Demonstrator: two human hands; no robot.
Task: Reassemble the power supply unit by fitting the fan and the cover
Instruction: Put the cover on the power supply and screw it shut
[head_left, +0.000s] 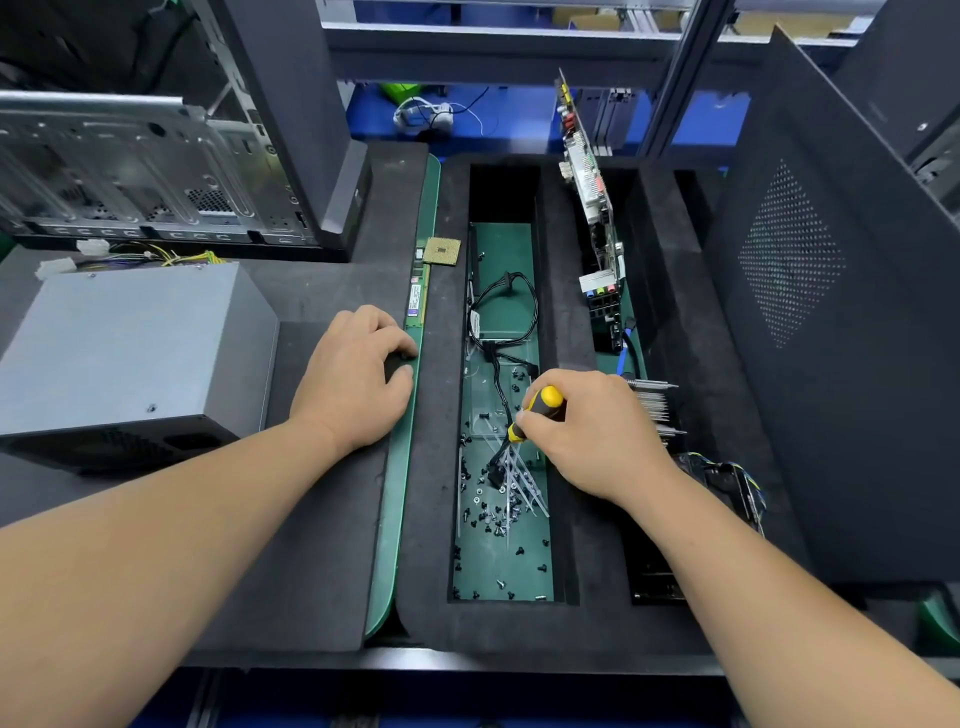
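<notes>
The grey power supply unit (130, 353) sits at the left on black foam, its cover on and its coloured wires (156, 255) trailing behind. My left hand (353, 374) rests on the foam to its right, fingers curled at the green mat's edge; whether it holds anything I cannot tell. My right hand (592, 431) grips a yellow-and-black screwdriver (537, 410), tip down in the foam tray's slot over several loose black screws (493, 514). A fan with wires (727, 488) lies partly hidden behind my right wrist.
The foam tray (431, 467) also holds a black cable (504, 317) and clear zip ties (524, 483). A motherboard (592, 208) stands upright in another slot. A CPU (442, 251) and a RAM stick (415, 296) lie nearby. A PC case (130, 171) stands back left, a black side panel (810, 291) right.
</notes>
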